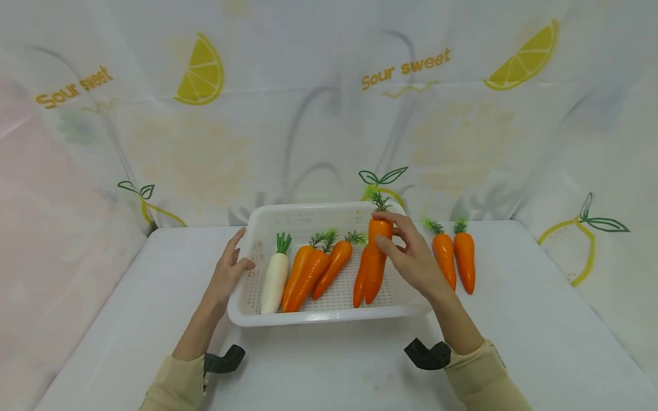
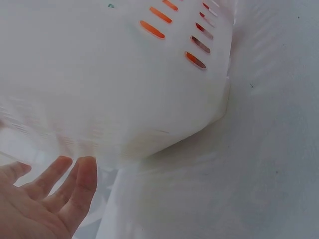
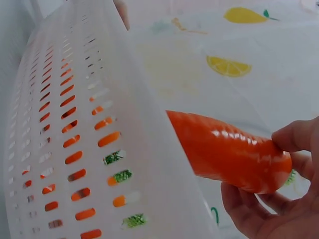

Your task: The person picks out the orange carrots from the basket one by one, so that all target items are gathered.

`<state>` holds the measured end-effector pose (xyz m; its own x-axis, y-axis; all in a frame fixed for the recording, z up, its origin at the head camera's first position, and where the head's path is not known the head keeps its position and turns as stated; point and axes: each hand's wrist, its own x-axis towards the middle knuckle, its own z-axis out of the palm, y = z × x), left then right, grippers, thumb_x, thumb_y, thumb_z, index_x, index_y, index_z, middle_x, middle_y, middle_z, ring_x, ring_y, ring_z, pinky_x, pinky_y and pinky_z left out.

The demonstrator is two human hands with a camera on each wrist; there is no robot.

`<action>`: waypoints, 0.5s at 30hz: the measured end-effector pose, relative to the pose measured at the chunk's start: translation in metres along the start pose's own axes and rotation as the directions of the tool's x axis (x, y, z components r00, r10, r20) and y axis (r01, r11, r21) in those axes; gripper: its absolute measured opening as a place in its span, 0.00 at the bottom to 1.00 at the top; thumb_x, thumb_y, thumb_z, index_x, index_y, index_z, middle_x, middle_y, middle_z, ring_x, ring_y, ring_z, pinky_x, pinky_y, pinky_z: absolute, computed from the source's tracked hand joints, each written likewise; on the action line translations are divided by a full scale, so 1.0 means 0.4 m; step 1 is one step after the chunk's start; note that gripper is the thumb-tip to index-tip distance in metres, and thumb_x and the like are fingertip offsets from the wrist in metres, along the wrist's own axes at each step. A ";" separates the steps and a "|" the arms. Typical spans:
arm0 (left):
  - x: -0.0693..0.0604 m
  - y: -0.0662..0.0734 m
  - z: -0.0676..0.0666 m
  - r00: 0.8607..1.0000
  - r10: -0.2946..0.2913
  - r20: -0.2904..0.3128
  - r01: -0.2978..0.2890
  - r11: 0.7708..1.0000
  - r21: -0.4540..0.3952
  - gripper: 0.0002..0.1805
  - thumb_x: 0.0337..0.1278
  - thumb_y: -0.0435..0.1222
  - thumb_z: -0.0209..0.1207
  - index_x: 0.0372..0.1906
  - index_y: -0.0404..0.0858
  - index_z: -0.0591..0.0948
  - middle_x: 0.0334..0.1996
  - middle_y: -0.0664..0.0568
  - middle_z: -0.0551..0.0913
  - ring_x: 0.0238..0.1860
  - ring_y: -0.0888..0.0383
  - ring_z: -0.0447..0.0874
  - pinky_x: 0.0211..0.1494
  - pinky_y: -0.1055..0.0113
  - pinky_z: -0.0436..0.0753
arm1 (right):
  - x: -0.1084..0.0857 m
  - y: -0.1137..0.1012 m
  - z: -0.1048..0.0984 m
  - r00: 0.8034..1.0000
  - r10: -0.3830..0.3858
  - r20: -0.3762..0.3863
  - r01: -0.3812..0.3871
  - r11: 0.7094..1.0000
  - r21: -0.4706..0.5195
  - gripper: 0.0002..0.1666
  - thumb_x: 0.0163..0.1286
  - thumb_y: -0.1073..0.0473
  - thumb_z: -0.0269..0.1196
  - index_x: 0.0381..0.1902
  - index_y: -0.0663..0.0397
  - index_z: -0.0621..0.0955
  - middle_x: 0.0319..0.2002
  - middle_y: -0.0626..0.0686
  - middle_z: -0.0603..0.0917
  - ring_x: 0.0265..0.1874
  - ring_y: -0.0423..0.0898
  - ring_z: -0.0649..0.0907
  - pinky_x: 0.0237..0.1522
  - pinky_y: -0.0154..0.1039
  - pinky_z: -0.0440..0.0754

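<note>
My right hand [image 1: 411, 257] pinches an orange carrot [image 1: 379, 231] near its leafy top, over the right part of a white basket [image 1: 329, 315]. In the right wrist view, thumb and fingers hold that carrot [image 3: 229, 152], its lower part hidden behind the basket wall [image 3: 149, 124]. Just beneath it another carrot [image 1: 361, 279] lies in the basket. My left hand [image 1: 226, 274] is at the basket's left side, fingers extended; the left wrist view shows those fingers [image 2: 79, 189] by the outer wall [image 2: 109, 99]. A white radish [image 1: 275, 282] and several carrots [image 1: 308, 279] lie inside.
Two carrots [image 1: 444, 257] [image 1: 465, 262] lie on the white table [image 1: 534, 319] to the right of the basket. A patterned cloth [image 1: 329, 114] hangs behind the table. Black wrist mounts [image 1: 225, 361] [image 1: 429, 355] sit at both wrists.
</note>
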<state>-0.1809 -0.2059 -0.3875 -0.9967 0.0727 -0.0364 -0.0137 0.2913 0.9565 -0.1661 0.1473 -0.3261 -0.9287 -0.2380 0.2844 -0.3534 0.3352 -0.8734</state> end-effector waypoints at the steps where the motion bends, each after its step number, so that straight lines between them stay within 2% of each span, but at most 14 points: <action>1: -0.001 -0.001 0.000 1.000 -0.002 -0.002 0.002 1.000 -0.006 0.42 0.57 0.35 0.44 0.75 0.57 0.43 0.68 0.39 0.62 0.58 0.41 0.72 0.50 0.59 0.78 | -0.002 0.000 -0.005 1.000 0.000 0.000 0.000 1.000 -0.002 0.25 0.70 0.52 0.55 0.64 0.40 0.68 0.65 0.47 0.65 0.60 0.53 0.71 0.54 0.56 0.75; 4: -0.004 -0.003 0.001 1.000 -0.002 -0.011 0.001 1.000 -0.021 0.42 0.57 0.34 0.43 0.75 0.58 0.43 0.69 0.39 0.62 0.59 0.40 0.72 0.51 0.58 0.77 | -0.007 -0.001 -0.020 1.000 -0.006 0.007 0.006 1.000 0.008 0.25 0.70 0.54 0.55 0.64 0.42 0.67 0.66 0.47 0.65 0.60 0.52 0.71 0.55 0.51 0.75; 10: -0.008 -0.001 0.004 1.000 0.010 -0.019 -0.011 0.999 -0.032 0.42 0.57 0.34 0.43 0.75 0.58 0.43 0.69 0.38 0.60 0.60 0.40 0.71 0.52 0.56 0.77 | -0.018 0.000 -0.051 0.999 -0.028 -0.023 0.030 0.997 0.078 0.28 0.70 0.59 0.54 0.66 0.48 0.62 0.64 0.52 0.66 0.58 0.48 0.70 0.51 0.28 0.75; 15: -0.013 0.000 0.005 1.000 -0.004 -0.021 0.003 0.999 -0.048 0.41 0.58 0.34 0.42 0.75 0.59 0.43 0.70 0.40 0.60 0.60 0.41 0.70 0.51 0.58 0.77 | -0.031 0.004 -0.075 0.997 -0.017 -0.081 0.027 0.991 0.129 0.30 0.70 0.63 0.53 0.66 0.54 0.57 0.61 0.55 0.66 0.57 0.46 0.69 0.50 0.25 0.75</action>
<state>-0.1755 -0.2044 -0.3878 -0.9981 0.0513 -0.0339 -0.0203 0.2454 0.9692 -0.1584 0.1783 -0.3192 -0.9286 -0.1694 0.3303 -0.3613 0.2079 -0.9090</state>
